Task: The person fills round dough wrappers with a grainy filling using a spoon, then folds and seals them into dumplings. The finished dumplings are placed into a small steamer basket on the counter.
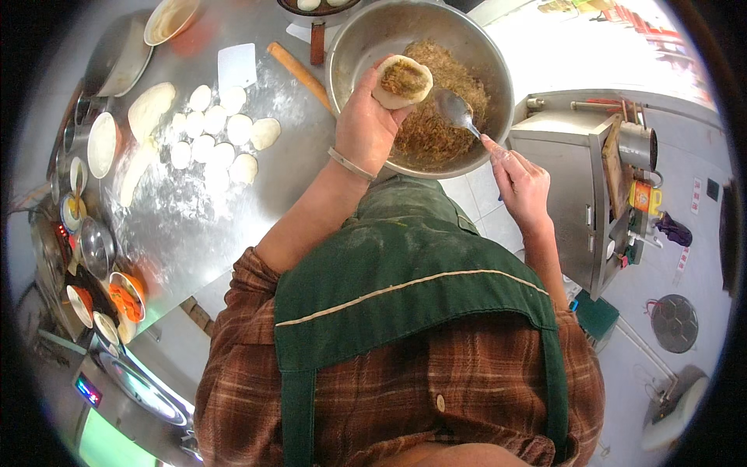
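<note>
In my left hand, over the near left part of a large steel bowl, rests a round dough wrapper cupped around brown minced filling. My right hand grips the handle of a metal spoon, whose bowl is over the filling mixture in the steel bowl. Several small flattened dough rounds lie on the floured metal worktop to the left. Beside them are larger pieces of dough.
A wooden rolling pin leans against the steel bowl's left side. Near it lie a white scraper and a pan with a brown handle. Bowls line the worktop's left side. A steel cabinet stands at right.
</note>
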### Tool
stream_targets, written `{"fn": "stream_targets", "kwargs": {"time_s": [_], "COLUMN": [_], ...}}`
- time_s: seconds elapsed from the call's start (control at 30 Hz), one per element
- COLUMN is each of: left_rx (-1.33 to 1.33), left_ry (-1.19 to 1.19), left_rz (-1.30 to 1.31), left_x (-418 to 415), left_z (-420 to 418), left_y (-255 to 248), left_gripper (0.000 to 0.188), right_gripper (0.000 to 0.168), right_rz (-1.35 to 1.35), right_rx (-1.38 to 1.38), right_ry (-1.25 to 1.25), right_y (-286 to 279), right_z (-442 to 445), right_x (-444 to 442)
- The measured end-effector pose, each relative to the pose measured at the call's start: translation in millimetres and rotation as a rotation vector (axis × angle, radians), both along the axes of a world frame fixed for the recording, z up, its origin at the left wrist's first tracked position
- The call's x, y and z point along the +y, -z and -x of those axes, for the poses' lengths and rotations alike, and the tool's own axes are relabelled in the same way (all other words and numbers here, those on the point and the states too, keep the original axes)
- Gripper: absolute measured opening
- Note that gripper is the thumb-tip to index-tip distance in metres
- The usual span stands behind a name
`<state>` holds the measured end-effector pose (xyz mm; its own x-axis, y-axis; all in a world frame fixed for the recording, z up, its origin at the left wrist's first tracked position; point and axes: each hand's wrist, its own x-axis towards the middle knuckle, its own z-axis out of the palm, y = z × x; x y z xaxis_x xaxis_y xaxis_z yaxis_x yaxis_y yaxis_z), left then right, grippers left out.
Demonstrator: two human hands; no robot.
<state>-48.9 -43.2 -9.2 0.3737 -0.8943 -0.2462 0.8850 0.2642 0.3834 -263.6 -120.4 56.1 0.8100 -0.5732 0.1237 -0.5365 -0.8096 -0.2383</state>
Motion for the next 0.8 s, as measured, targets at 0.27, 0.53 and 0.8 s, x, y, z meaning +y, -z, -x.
{"fn": "stream_targets", "kwargs": {"time_s": [0.27, 0.53, 0.8], "left_rx": [-0.012, -0.096, -0.187], "left_ry": [0.070, 0.185, 0.234], "left_rz": [0.029, 0.051, 0.046], "left_x": [1, 6, 17], "left_z": [-5, 0, 2], "left_y": [-15, -15, -22], "left_gripper": [0.043, 0.045, 0.044], "right_gripper": [0.026, 0.026, 0.031], "right_rz": [0.000, -0.054, -0.756], "right_rx": [0.320, 0.122, -0.408], "right_ry": [0.129, -0.023, 0.074], "right_y": [72, 72, 16], "right_z": [23, -11, -67], "right_x": [-34, -48, -17]}}
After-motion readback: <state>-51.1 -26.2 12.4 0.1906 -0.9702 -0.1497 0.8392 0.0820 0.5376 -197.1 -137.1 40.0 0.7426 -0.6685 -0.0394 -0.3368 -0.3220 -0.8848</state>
